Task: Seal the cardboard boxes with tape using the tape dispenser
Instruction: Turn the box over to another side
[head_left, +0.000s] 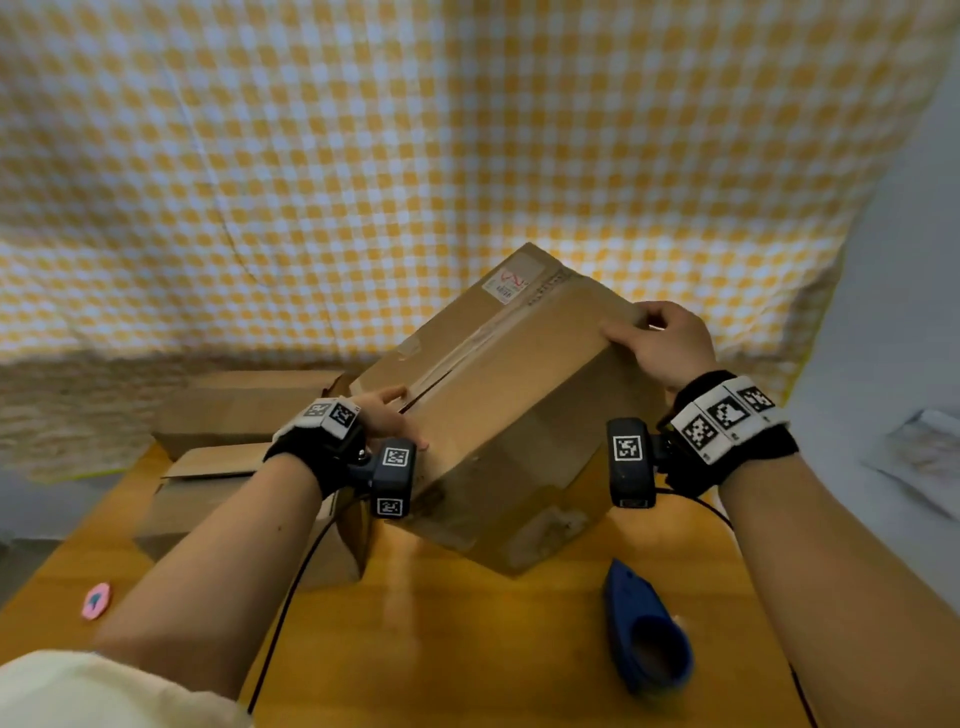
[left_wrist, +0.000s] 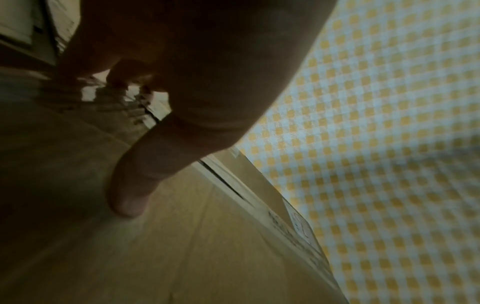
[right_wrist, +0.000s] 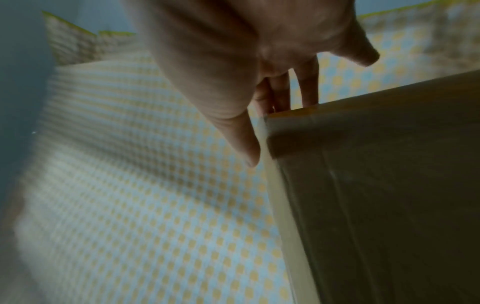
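cardboard box (head_left: 498, 415): tilted over the wooden table (head_left: 467, 649), left hand (head_left: 387, 415) and right hand (head_left: 660, 343) gripping opposite edges. blue tape dispenser (head_left: 647, 629): nearby, idle. risk: box slips, seam reopens.

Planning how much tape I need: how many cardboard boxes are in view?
3. One tilted box is held by both hands, one box sits at the back left, and one is in front of it, partly hidden by the left arm. More may be hidden.
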